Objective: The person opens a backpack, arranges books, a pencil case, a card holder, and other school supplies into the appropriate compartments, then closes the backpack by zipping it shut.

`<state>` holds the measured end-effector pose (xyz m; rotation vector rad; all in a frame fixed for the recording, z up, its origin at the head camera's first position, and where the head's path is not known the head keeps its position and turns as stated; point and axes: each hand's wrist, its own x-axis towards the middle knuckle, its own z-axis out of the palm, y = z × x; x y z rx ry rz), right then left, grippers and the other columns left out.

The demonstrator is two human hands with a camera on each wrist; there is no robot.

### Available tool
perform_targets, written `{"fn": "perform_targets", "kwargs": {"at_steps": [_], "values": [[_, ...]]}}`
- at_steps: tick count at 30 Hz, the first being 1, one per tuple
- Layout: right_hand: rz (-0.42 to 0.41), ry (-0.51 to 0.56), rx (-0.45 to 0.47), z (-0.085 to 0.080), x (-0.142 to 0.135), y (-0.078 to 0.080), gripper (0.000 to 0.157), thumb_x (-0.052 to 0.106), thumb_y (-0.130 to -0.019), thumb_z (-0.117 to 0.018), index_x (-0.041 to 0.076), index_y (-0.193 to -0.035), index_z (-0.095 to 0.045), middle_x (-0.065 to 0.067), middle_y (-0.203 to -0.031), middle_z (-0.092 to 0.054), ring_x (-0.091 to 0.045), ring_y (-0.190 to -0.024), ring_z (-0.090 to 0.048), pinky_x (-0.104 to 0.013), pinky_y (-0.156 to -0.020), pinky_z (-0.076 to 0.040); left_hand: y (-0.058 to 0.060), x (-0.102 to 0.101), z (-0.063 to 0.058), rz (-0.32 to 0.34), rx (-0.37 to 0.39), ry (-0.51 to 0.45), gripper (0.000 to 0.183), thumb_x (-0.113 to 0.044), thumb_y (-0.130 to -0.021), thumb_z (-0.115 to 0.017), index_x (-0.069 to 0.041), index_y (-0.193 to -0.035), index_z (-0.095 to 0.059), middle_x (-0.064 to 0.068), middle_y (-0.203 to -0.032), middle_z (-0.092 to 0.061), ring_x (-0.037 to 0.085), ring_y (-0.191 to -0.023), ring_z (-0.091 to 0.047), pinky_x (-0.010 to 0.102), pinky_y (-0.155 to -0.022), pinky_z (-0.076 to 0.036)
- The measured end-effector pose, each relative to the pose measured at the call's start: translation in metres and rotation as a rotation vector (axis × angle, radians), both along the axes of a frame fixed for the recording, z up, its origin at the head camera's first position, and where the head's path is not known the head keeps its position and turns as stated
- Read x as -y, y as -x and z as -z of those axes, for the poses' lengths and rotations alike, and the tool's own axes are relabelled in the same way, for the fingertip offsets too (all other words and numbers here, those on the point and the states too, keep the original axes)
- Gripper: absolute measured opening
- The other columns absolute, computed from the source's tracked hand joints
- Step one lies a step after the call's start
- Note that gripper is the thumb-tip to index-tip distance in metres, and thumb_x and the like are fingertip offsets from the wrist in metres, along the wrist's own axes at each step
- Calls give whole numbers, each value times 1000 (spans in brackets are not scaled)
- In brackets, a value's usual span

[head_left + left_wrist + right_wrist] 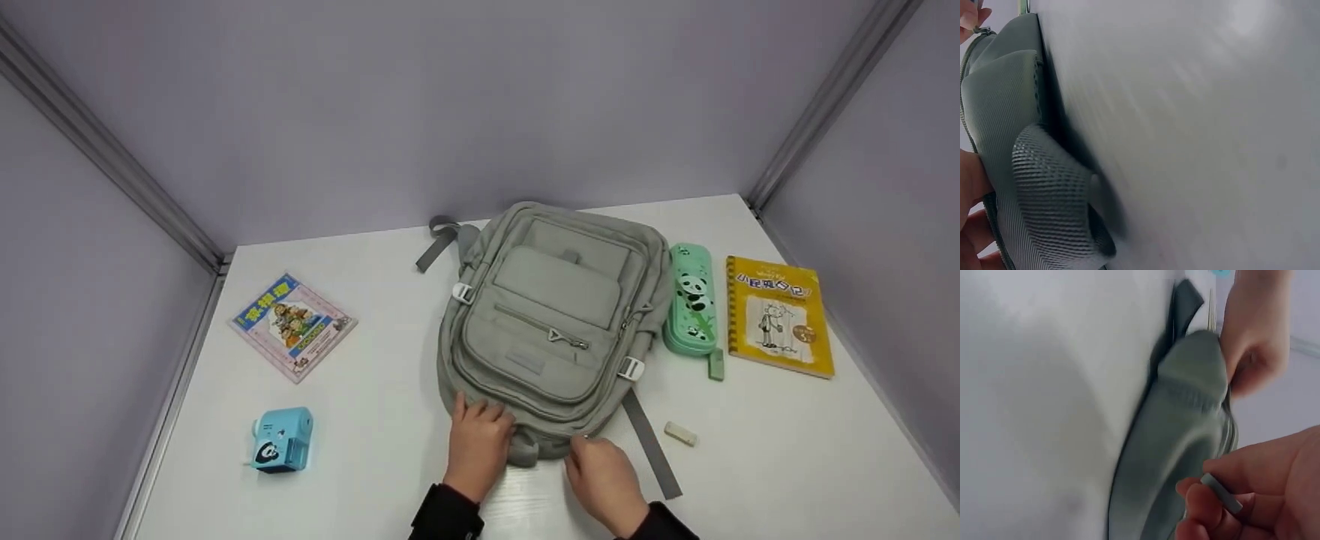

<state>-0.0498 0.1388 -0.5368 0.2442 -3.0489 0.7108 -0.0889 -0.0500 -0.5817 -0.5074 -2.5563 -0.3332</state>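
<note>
A grey-green backpack lies front side up, its carry loop toward me. My left hand grips the near edge just left of that loop; in the left wrist view its fingers are bent at the zipper seam. To the right of the loop, my right hand pinches a small zipper pull between thumb and fingers. The main zipper runs along this near edge, partly covered by both hands. White side buckles and a loose strap show on the bag.
Right of the bag lie a green panda pencil case, a small green block, a yellow spiral notebook and a pale eraser. On the left are a pink booklet and a blue pencil sharpener. Panels enclose the table.
</note>
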Motion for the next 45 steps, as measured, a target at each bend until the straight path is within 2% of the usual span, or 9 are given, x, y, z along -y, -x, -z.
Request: {"fn": "perform_targets", "kwargs": {"at_steps": [7, 14, 18, 20, 27, 30, 37, 41, 45], "values": [[-71, 77, -25, -2, 16, -1, 23, 7, -88, -69, 14, -73, -53, 4, -62, -49, -9, -59, -47, -26, -56, -32, -9, -2, -5, -6, 7, 15, 8, -21, -76, -83, -20, -81, -78, -4, -94, -78, 20, -94, -71, 56, -99, -50], [-70, 132, -54, 3, 10, 4, 16, 3, -90, -66, 13, -82, -57, 5, -70, -56, -9, -68, -52, -28, -61, -39, -26, -10, -14, -21, 71, 49, 10, -22, -77, -82, -21, -86, -79, -4, -98, -78, 18, -93, -71, 53, -97, -52], [-84, 157, -52, 8, 2, 6, 17, 3, -92, -64, 15, -83, -56, 6, -73, -55, -9, -72, -51, -29, -66, -40, -37, -16, -17, -19, 45, 76, 12, -25, -73, -84, -21, -83, -79, -4, -95, -78, 17, -87, -71, 51, -91, -54], [-91, 170, -52, 10, -2, 7, 19, 3, -93, -64, 16, -82, -55, 7, -73, -53, -7, -72, -49, -29, -66, -39, -41, -20, -18, -14, 19, 90, 13, -27, -71, -86, -21, -80, -78, -4, -90, -78, 16, -80, -69, 44, -85, -54], [-93, 177, -21, 10, -13, 8, 21, 3, -93, -64, 18, -82, -53, 9, -72, -48, -5, -71, -42, -28, -68, -36, -52, -36, -20, -3, -48, 108, 24, -34, -65, -89, -23, -61, -68, -8, -61, -64, 12, -51, -48, 26, -57, -33], [-85, 131, -26, 4, -13, 4, 23, 3, -92, -65, 17, -80, -51, 8, -70, -48, -7, -69, -44, -29, -67, -37, -54, -40, -21, 8, -70, 116, 23, -36, -65, -88, -25, -62, -68, -9, -56, -61, 11, -50, -45, 24, -53, -25], [-65, 29, -29, -13, -10, -11, 25, 5, -91, -65, 17, -76, -50, 7, -66, -45, -9, -67, -44, -27, -63, -35, -53, -43, -14, 14, -72, 80, 21, -32, -65, -88, -26, -63, -68, -10, -55, -60, 11, -51, -45, 23, -51, -22], [-22, 39, 40, -20, -12, -15, 19, 7, -92, -65, 17, -79, -55, 6, -68, -50, -8, -69, -47, -27, -62, -38, -52, -40, -15, 37, -14, 47, 18, -30, -69, -87, -26, -67, -70, -9, -59, -60, 11, -54, -45, 22, -54, -22], [18, 66, 133, -25, -20, -15, 18, 11, -93, -67, 19, -79, -58, 7, -69, -52, -7, -70, -48, -27, -64, -39, -55, -38, -25, 102, 157, 35, 11, -30, -79, -81, -26, -84, -72, -6, -79, -65, 11, -70, -53, 23, -62, -34]]}}
